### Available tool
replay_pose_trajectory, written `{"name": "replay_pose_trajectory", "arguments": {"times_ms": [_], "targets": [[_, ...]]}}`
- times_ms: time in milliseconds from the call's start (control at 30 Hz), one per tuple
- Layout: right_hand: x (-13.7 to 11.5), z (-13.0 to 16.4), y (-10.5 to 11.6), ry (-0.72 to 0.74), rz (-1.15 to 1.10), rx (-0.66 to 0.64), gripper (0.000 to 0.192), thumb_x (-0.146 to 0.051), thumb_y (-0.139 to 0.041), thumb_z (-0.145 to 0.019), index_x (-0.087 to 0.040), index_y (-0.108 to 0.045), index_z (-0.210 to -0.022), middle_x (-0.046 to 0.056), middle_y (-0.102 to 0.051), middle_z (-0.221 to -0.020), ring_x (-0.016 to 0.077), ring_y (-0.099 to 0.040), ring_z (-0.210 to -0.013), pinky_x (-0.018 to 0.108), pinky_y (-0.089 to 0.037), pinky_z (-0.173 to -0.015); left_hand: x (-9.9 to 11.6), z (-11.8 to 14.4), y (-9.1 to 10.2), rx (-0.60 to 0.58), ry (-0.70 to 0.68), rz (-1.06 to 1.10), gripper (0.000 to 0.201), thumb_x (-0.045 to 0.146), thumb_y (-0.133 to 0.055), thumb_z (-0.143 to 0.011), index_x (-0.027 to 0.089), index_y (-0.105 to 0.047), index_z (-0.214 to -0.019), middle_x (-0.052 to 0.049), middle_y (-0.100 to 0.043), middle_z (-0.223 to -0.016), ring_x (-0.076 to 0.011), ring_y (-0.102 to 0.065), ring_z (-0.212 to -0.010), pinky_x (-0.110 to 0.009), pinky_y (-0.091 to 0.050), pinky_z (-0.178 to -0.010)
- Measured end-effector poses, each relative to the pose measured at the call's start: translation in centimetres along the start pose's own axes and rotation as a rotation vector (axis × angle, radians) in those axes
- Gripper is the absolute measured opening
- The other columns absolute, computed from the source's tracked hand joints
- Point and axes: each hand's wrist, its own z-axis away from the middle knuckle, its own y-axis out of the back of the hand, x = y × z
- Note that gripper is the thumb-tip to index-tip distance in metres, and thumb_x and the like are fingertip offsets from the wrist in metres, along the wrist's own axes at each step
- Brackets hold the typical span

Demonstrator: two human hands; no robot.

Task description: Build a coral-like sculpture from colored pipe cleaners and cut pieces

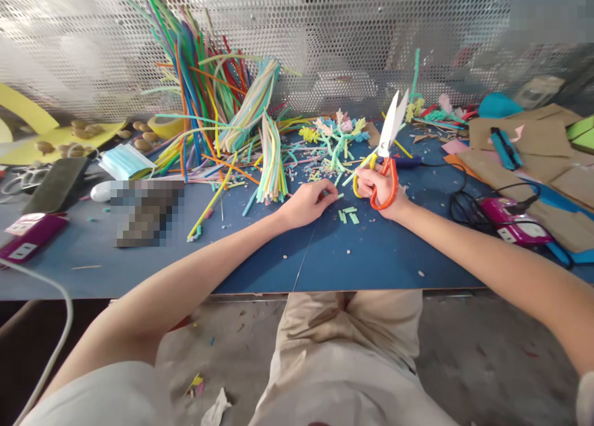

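A cutting step is judged to be in hand. The scissors (387, 160) are held in the right hand (381, 190), whose fingers are passed through the orange and yellow handles and closed on them; the white blades are spread open and pointed up and away from the person. A short pale-green piece (335, 195) is pinched between the fingers of the left hand (304, 203), which rests on the desk (260, 265) just left of the scissors. Whether the piece is fully lifted from the surface cannot be told. Several cut pieces (349, 214) of the same colour lie on the desk between the two hands.

For the next move, it is judged that the pinched piece must be brought between the open blades, with the fingertips kept clear of the edges.

The desk is covered with a blue sheet and strewn with small offcuts. A large bundle of coloured stems (208, 98) is leaned against the perforated metal screen (325, 36) at the back, and a pastel bundle (271, 163) lies near the left hand. A branched pastel model (338, 135) stands beyond the hands. A face mask (124, 161) and a dark phone (55, 185) lie to the left; brown cardboard (524, 141) and a magenta device (510, 222) with a black cable lie to the right. Scraps are scattered on the floor (232, 339) below.
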Motion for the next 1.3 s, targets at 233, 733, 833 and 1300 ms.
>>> {"name": "replay_pose_trajectory", "arguments": {"times_ms": [233,733,833,1300], "targets": [[-0.4,0.6,-0.3,0.020,0.112,-0.115,0.041,-0.044,-0.080,-0.082,-0.023,-0.049,-0.064,-0.008,-0.036,-0.050,0.0087,-0.031,-0.046,0.029,-0.023,-0.049,0.3,-0.4,-0.1,0.050,0.206,0.421,0.029,0.036,-0.062,-0.097,0.014,-0.066,-0.114,-0.007,-0.076,-0.095,-0.0068,-0.046,-0.055,-0.022,-0.038,-0.051],[0.0,0.7,0.1,0.105,0.340,-0.184,0.030,-0.045,-0.077,-0.085,-0.021,-0.061,-0.077,-0.005,-0.049,-0.061,0.0114,-0.042,-0.054,0.029,-0.031,-0.052,1.1,0.2,0.1,-0.026,0.173,0.404,0.030,0.040,-0.070,-0.092,0.015,-0.077,-0.107,-0.005,-0.079,-0.090,-0.0117,-0.064,-0.069,-0.023,-0.048,-0.064],[-0.6,0.9,-0.2,0.161,0.422,-0.192,0.030,-0.044,-0.078,-0.084,-0.021,-0.061,-0.076,-0.004,-0.053,-0.063,0.0129,-0.046,-0.059,0.030,-0.035,-0.056,1.1,0.2,0.1,-0.049,0.158,0.393,0.027,0.039,-0.071,-0.092,0.014,-0.076,-0.102,-0.006,-0.080,-0.090,-0.0130,-0.066,-0.073,-0.023,-0.047,-0.066],[-1.3,1.3,-0.7,0.188,0.461,-0.213,0.031,-0.046,-0.075,-0.088,-0.022,-0.059,-0.075,-0.004,-0.055,-0.062,0.0125,-0.047,-0.053,0.030,-0.037,-0.054,1.6,0.4,0.6,-0.113,0.198,0.346,0.033,0.042,-0.060,-0.096,0.015,-0.078,-0.089,-0.006,-0.081,-0.084,-0.0106,-0.049,-0.056,-0.023,-0.041,-0.057]]}}
